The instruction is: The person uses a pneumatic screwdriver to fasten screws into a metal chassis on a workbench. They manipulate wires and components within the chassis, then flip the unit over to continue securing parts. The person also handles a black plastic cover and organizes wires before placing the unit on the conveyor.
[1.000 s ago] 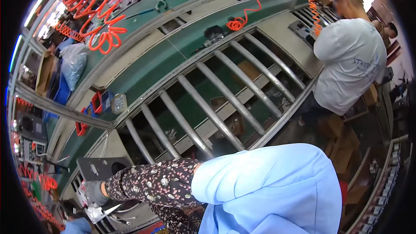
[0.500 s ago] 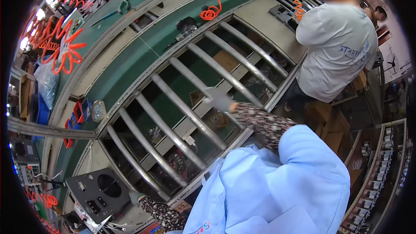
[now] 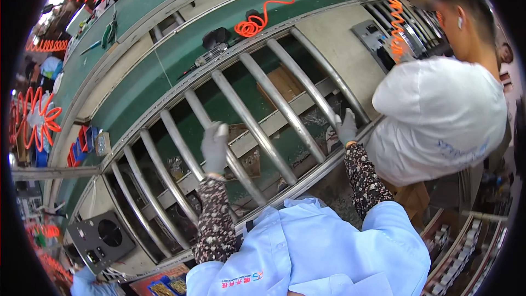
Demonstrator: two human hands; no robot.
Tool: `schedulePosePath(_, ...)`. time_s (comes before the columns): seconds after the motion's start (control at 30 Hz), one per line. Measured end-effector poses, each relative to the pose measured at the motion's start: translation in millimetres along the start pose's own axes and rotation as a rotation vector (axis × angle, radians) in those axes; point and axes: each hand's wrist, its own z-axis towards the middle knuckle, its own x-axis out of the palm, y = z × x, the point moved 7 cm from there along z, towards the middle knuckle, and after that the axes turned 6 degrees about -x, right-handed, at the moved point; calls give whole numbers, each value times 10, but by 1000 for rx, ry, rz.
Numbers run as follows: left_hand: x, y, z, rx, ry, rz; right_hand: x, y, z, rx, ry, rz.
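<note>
My left hand (image 3: 215, 149), in a grey glove, is over the metal rollers at the middle of the conveyor. Its fingers are stretched out and nothing shows in them; whether it touches a roller I cannot tell. Close to the conveyor's near rail (image 3: 323, 171), by the end of a steel roller (image 3: 305, 85), is my gloved right hand (image 3: 346, 127). Its thumb and fingers are apart, and no object is visible in it. Patterned dark sleeve covers reach both wrists. A dark grey box-shaped unit (image 3: 121, 245) with a round opening stands at the conveyor's left end, away from both hands.
A co-worker in a white shirt (image 3: 444, 115) stands at the right, beside a grey unit (image 3: 368, 41) on the line. A power tool (image 3: 211, 55) lies on the green bench beyond the rollers. Orange coiled hoses (image 3: 251, 26) hang around. Small parts bins (image 3: 82, 143) stand at left.
My left hand has left the grey unit and come up over the middle rollers. My right hand has moved from above the rollers to the near rail, further right. The view has shifted.
</note>
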Motion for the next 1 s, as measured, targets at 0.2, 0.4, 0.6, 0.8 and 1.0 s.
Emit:
schedulePosePath(0.2,942,146,-35,-71,146,199,208,-343,621,116,-5,-86)
schedulePosePath(0.4,702,333,286,-81,58,378,59,-518,1035,473,-34,-102)
schedulePosePath(0.6,924,274,433,161,164,636,244,-937,1209,450,14,-465)
schedulePosePath(0.8,2532,-208,377,220,628,603,232,-992,1246,418,164,-498)
schedulePosePath(1.0,3120,-615,263,484,658,574,249,-957,1249,393,168,-519)
